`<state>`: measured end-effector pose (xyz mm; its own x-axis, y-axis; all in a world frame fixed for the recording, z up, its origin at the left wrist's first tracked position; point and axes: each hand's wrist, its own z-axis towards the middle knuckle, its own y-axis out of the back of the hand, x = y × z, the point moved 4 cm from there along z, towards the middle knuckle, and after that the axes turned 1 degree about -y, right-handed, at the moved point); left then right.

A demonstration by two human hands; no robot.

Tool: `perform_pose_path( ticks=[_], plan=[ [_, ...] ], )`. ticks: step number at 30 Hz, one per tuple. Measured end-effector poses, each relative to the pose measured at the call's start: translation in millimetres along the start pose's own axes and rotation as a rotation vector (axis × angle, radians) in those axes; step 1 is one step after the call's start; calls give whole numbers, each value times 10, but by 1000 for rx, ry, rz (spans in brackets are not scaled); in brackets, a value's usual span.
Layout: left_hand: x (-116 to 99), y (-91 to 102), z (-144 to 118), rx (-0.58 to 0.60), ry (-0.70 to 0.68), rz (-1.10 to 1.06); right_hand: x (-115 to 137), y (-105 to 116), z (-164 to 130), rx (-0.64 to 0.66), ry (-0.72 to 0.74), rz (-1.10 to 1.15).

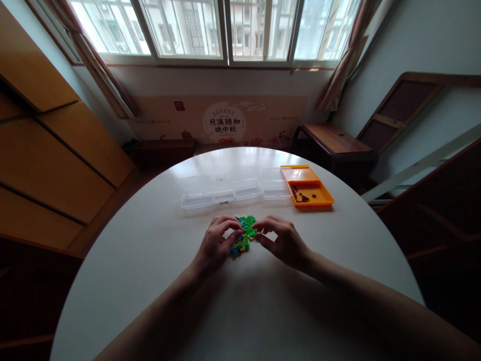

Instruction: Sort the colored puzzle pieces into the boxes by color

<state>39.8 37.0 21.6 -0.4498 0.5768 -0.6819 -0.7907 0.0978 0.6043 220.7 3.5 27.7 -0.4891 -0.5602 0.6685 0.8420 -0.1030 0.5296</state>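
A small model of green, yellow and blue building bricks (246, 231) lies on the round white table (150, 250), near the middle. My left hand (217, 244) grips its left side with bent fingers. From the right, my right hand (282, 239) pinches the model's edge between thumb and fingertips. Parts of the model are hidden under both hands.
Behind the model stands a row of clear plastic boxes (221, 189). To their right lies an orange tray (308, 186) holding several small dark pieces. A dark wooden bench (334, 140) stands beyond the table, with wooden cabinets (48, 150) at the left.
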Motion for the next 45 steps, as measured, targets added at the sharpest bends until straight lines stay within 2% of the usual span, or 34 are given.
perform_pose_path(
  ticks=[5,9,23,31,35,42,45],
  plan=[
    [-115,-61,-13,32,-21,-28,80,-34,-32,-17,128,-63],
    [-155,-81,-19,40,-14,-47,88,-42,-36,-28,164,-90],
    [-125,-94,-52,26,-42,-29,73,-45,-29,-37,127,-100],
    [-76,18,-51,-35,-38,134,-17,11,-37,-49,79,-87],
    [-25,32,-59,-14,-83,237,-179,142,23,-101,32,-146],
    [-15,28,-73,1,-164,322,-793,734,141,-364,-142,-355],
    [-19,35,-91,2,-169,337,-1058,901,109,-402,-263,-394]
  ],
)
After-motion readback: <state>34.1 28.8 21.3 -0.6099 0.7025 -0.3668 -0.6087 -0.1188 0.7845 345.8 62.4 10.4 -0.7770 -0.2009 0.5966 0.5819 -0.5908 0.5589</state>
